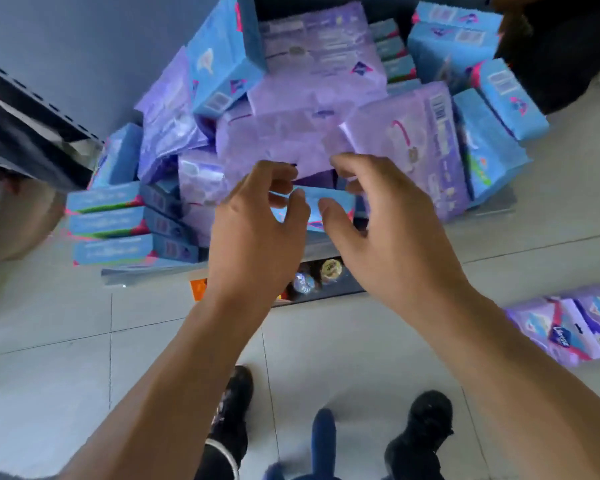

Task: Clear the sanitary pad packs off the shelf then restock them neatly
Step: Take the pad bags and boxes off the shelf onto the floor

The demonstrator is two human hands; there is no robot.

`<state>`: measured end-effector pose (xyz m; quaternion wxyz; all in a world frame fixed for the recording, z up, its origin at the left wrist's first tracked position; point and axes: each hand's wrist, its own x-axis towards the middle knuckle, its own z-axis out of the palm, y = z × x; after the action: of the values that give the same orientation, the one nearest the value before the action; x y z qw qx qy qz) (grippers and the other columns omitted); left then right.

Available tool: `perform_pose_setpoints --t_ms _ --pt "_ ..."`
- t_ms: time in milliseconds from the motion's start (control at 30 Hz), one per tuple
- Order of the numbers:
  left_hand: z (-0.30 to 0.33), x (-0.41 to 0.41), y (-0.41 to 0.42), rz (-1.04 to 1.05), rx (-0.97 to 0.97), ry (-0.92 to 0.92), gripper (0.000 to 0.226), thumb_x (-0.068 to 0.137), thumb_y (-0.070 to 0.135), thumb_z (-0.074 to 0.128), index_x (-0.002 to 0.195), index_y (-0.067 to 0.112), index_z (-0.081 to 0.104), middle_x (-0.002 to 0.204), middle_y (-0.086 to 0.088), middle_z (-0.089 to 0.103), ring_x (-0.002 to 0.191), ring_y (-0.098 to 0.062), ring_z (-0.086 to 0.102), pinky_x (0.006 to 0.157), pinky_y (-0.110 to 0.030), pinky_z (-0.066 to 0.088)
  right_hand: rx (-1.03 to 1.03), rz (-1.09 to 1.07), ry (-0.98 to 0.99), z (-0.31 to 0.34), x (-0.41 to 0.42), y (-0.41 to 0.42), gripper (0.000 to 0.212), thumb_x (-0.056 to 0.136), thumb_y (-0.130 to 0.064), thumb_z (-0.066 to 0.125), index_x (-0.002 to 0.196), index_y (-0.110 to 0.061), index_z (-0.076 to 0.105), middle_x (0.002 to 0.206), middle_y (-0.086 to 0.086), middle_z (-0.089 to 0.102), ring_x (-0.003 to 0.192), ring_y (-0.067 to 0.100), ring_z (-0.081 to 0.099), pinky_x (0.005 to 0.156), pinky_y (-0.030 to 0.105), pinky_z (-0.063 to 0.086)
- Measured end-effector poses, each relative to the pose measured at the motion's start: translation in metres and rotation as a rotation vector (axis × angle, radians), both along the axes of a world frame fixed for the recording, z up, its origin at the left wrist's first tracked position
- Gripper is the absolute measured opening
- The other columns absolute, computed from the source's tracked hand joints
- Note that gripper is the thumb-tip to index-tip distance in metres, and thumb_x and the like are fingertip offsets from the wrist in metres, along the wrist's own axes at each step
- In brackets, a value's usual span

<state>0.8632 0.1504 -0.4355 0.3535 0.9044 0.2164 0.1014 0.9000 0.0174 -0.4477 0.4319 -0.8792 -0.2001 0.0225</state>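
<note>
A jumbled heap of pad packs covers the shelf: large purple packs lie in the middle and blue packs lean around them. Three blue packs lie stacked flat at the front left. At the front of the heap, my left hand and my right hand both pinch one small blue pack between thumb and curled fingers. My hands hide much of that pack.
More purple packs lie on the tiled floor at the right. A lower shelf with bottles shows beneath my hands. My black shoes stand on the floor below. A dark shelf unit juts in at the left.
</note>
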Motion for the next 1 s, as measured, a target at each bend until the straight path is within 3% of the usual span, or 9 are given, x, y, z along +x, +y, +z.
perform_pose_setpoints --t_ms 233,367,433,533,667,767,833,1000 --pt "-0.006 -0.038 0.128 0.065 0.0 -0.067 0.024 0.081 0.026 0.054 0.102 0.021 0.063 0.089 0.01 0.068 0.085 -0.007 0.064 0.077 -0.024 0.05 -0.041 0.092 -0.016 -0.015 -0.018 0.132 0.042 0.086 -0.023 0.066 0.126 -0.013 0.057 0.117 0.004 0.062 0.103 0.02 0.059 0.081 0.019 0.038" --pt "-0.009 -0.064 0.177 0.156 -0.009 -0.044 0.015 0.088 0.023 0.06 0.103 0.024 0.063 0.092 0.012 0.068 0.082 -0.002 0.063 0.074 -0.015 0.047 -0.095 0.17 -0.055 -0.022 -0.034 0.185 0.041 0.084 -0.019 0.066 0.123 -0.01 0.059 0.115 0.007 0.063 0.101 0.025 0.06 0.083 0.02 0.037" --pt "-0.011 -0.076 0.191 0.194 -0.029 -0.027 0.014 0.09 0.023 0.06 0.104 0.025 0.063 0.094 0.013 0.067 0.084 0.0 0.061 0.077 -0.018 0.047 -0.134 0.175 -0.107 -0.023 -0.033 0.198 0.04 0.083 -0.017 0.066 0.121 -0.008 0.059 0.114 0.01 0.063 0.099 0.031 0.06 0.083 0.025 0.038" --pt "-0.011 -0.084 0.197 0.201 -0.08 -0.027 0.016 0.089 0.02 0.061 0.104 0.025 0.064 0.096 0.015 0.067 0.089 -0.001 0.062 0.082 -0.025 0.049 -0.223 0.107 -0.248 -0.019 -0.019 0.196 0.04 0.083 -0.019 0.064 0.121 -0.007 0.059 0.118 0.012 0.061 0.107 0.035 0.054 0.091 0.033 0.038" --pt "-0.01 -0.074 0.183 0.137 -0.091 -0.053 0.017 0.087 0.017 0.062 0.102 0.025 0.064 0.091 0.015 0.066 0.085 0.0 0.06 0.074 -0.005 0.04 -0.443 -0.108 -0.394 -0.007 0.023 0.16 0.053 0.079 -0.03 0.065 0.126 -0.01 0.052 0.133 0.016 0.048 0.123 0.039 0.042 0.098 0.035 0.028" --pt "-0.008 -0.054 0.162 0.085 -0.097 -0.095 0.021 0.084 0.023 0.059 0.104 0.023 0.064 0.092 0.008 0.067 0.087 -0.009 0.062 0.078 -0.021 0.046 -0.597 -0.187 -0.343 -0.009 0.056 0.133 0.072 0.074 -0.036 0.068 0.136 -0.01 0.042 0.143 0.018 0.04 0.13 0.038 0.037 0.104 0.04 0.025" --pt "-0.008 -0.037 0.146 0.046 -0.118 -0.105 0.025 0.083 0.025 0.058 0.106 0.021 0.064 0.097 0.005 0.068 0.091 -0.015 0.063 0.081 -0.031 0.049 -0.633 -0.168 -0.256 -0.016 0.068 0.123 0.076 0.075 -0.033 0.07 0.138 -0.007 0.038 0.145 0.018 0.038 0.13 0.039 0.038 0.105 0.046 0.033" --pt "-0.008 -0.001 0.111 -0.043 -0.13 -0.042 0.025 0.088 0.022 0.061 0.113 0.021 0.062 0.107 0.005 0.067 0.098 -0.016 0.061 0.084 -0.033 0.049 -0.665 -0.15 -0.337 -0.022 0.077 0.106 0.065 0.081 -0.021 0.068 0.139 -0.009 0.04 0.146 0.012 0.039 0.128 0.037 0.039 0.095 0.047 0.041"
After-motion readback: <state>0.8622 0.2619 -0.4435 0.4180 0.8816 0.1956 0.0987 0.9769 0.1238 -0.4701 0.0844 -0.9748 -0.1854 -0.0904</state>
